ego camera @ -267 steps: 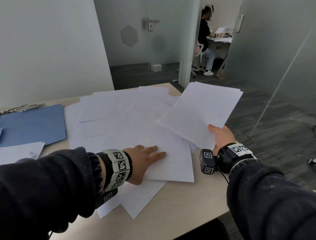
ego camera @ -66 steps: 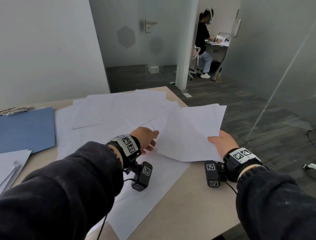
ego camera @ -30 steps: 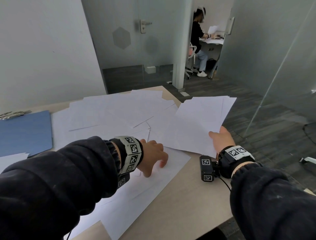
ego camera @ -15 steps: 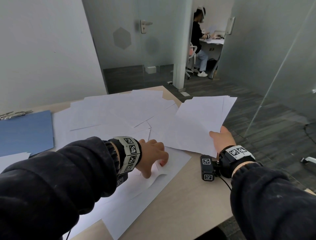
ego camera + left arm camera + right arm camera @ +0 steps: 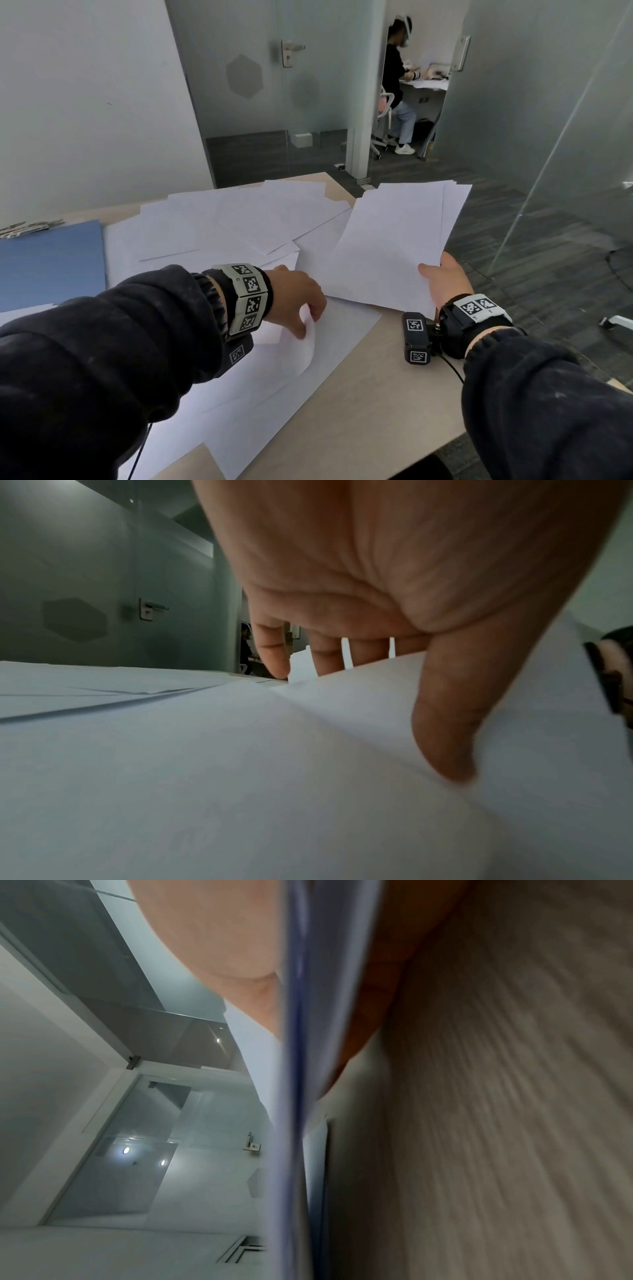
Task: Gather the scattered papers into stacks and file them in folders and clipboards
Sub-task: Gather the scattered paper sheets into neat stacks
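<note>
Matt white paper sheets (image 5: 219, 222) on a pale, matt wood-grain table (image 5: 370, 404); smooth blue card folder (image 5: 51, 260); frosted glass door (image 5: 274, 85), metal handle (image 5: 287, 51).

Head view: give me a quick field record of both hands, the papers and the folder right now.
left hand: pinching the edge of one loose sheet, which is curling up off the table
right hand: gripping the gathered stack by its near corner, raised above the table
scattered papers: many overlapping on the table
blue folder: flat at far left, nothing filed yet
</note>
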{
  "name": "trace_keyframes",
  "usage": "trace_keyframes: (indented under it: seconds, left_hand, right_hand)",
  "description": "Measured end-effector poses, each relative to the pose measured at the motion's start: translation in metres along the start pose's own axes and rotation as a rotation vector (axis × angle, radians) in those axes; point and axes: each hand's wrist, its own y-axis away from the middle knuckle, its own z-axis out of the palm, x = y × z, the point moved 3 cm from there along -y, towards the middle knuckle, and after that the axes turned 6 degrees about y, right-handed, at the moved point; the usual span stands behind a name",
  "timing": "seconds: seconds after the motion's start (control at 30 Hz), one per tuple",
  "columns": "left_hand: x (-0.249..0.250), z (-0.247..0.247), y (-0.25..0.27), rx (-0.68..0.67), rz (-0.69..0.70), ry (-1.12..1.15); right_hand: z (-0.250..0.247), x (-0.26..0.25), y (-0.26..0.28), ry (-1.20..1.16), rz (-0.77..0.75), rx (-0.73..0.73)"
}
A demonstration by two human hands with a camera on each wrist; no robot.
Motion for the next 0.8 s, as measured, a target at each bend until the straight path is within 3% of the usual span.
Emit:
trace_keyframes:
  seconds: [0.43,0.63,0.8]
  left_hand:
    - [-0.021,-0.045,-0.018,0.471,-0.242,0.416]
    - [-0.009,-0.046,-0.043,0.552,-0.3,0.442]
    - [0.008,-0.047,-0.06,0.564,-0.363,0.449]
  right_hand:
    - [-0.016,0.011,0.023,-0.204,-0.016,-0.112]
    - [-0.013,0.004,0.046,-0.03,-0.048,-0.368]
    - [-0.008,0.001,0.064,0.076,-0.053,-0.454]
